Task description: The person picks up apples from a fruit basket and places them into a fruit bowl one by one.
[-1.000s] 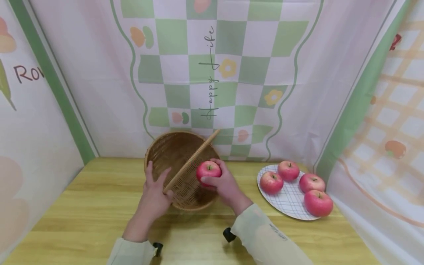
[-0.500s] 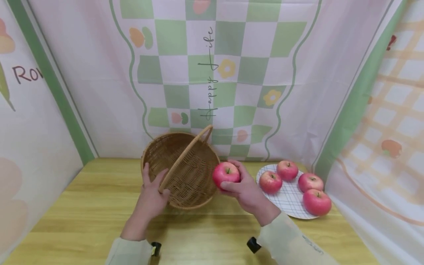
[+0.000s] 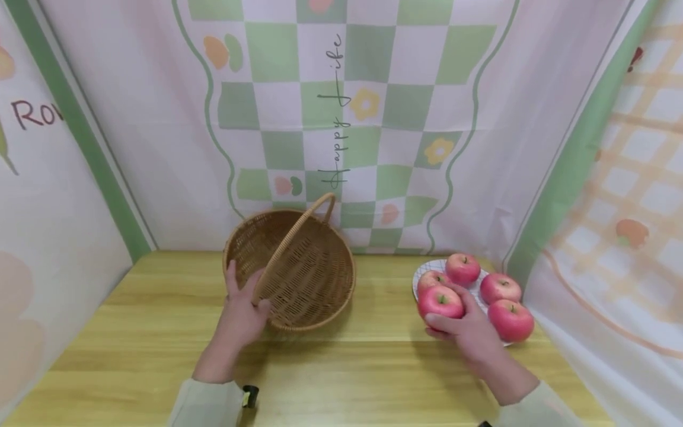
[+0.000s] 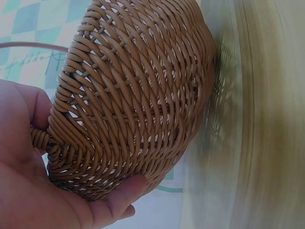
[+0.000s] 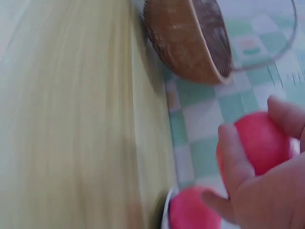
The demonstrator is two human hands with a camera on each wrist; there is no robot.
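A round woven wicker basket (image 3: 315, 279) with an arched handle (image 3: 290, 234) tilts toward me on the table, its inside bare. My left hand (image 3: 240, 317) grips its left side by the foot of the handle; in the left wrist view, thumb and fingers spread around the rim and the woven wall (image 4: 133, 95). My right hand (image 3: 475, 338) holds a red apple (image 3: 440, 301) by its sides, over the left part of a plate (image 3: 435, 265). This apple partly covers another apple (image 3: 431, 279) behind it. The right wrist view shows the held apple (image 5: 262, 143) between thumb and fingers.
Several more red apples, among them one at the back (image 3: 462, 269) and one at the right front (image 3: 510, 320), sit on the white checked plate. A printed curtain (image 3: 368, 148) hangs behind the wooden table (image 3: 341, 379).
My right hand has carried the apple from over the basket rightward to the plate. The basket has swung slightly, its opening and handle turning more into view, with my left hand still on it.
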